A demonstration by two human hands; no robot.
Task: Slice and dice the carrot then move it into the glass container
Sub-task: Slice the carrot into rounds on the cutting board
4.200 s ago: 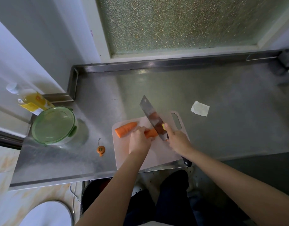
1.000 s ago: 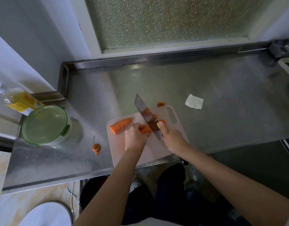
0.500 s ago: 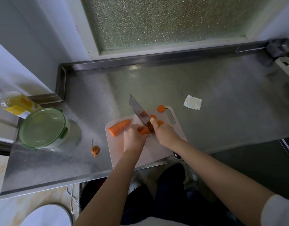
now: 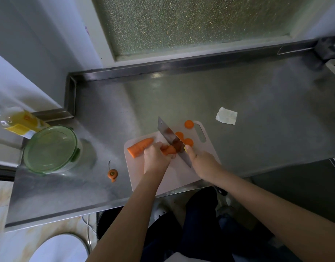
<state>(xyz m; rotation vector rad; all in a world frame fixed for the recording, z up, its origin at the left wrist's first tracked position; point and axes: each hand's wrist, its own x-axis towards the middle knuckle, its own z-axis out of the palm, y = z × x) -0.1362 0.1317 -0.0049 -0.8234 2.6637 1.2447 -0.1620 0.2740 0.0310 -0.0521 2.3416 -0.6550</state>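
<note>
On a pale cutting board (image 4: pixel 172 178) lie two carrot pieces. My left hand (image 4: pixel 155 157) grips the right carrot piece (image 4: pixel 168 149); the tapered left piece (image 4: pixel 140 147) lies free beside it. My right hand (image 4: pixel 201 161) holds a cleaver (image 4: pixel 167 134), its blade down at the cut end of the held piece. Three round carrot slices lie right of the blade: the first slice (image 4: pixel 179 135), the second slice (image 4: pixel 188 142) and the third slice (image 4: pixel 189 124) at the board's far edge. The glass container (image 4: pixel 49 148) with a green lid stands far left, shut.
A steel counter (image 4: pixel 238 91) with raised back and left rims carries everything. The carrot's cut-off top (image 4: pixel 112 173) lies left of the board. A folded white paper (image 4: pixel 226 115) lies to the right. A yellow bottle (image 4: pixel 21 121) lies behind the container.
Since the earliest frame, several slices have come off the held carrot piece and lie right of the blade. My left hand has stayed on the piece as it shortened.
</note>
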